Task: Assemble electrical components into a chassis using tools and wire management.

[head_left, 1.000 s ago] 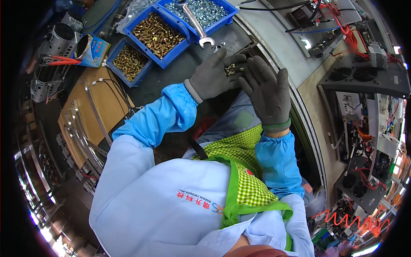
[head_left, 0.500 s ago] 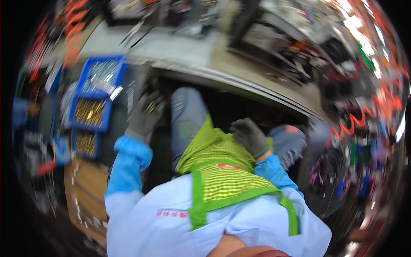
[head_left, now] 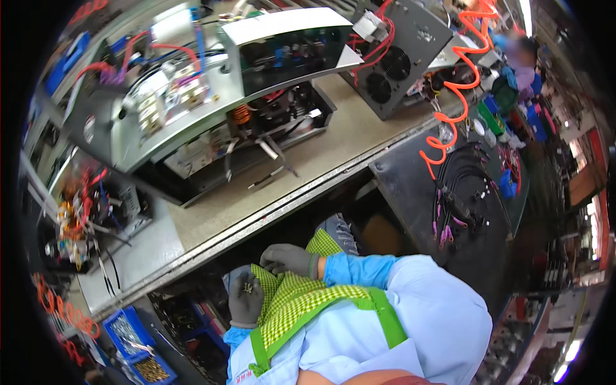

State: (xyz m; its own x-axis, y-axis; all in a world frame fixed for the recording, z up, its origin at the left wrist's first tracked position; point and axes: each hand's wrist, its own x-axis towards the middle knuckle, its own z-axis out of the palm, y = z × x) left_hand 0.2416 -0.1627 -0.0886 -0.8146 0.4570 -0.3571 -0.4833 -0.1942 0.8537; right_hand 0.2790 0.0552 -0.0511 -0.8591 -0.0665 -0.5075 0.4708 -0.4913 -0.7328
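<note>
My left hand (head_left: 246,300), in a grey glove, is palm up beside my left knee. Several small metal screws (head_left: 248,288) lie in its cupped palm. My right hand (head_left: 287,260), gloved in grey as well, rests over my lap with its fingers curled in; whatever it may hold is hidden. Under both hands is the green checked apron (head_left: 289,298). In front, on the bench, stands an open metal equipment case (head_left: 154,151) with wires and a copper coil inside.
Blue bins (head_left: 153,347) of silver and brass-coloured hardware stand at lower left. A dark side table (head_left: 410,173) at right carries black cables (head_left: 459,205). An orange coiled hose (head_left: 463,85) hangs above it. A grey panel with fans (head_left: 410,48) stands on the bench (head_left: 359,131).
My view has swung to the right, so the bins now sit at lower left. My left hand has come from beside the bins to my lap, screws in its palm.
</note>
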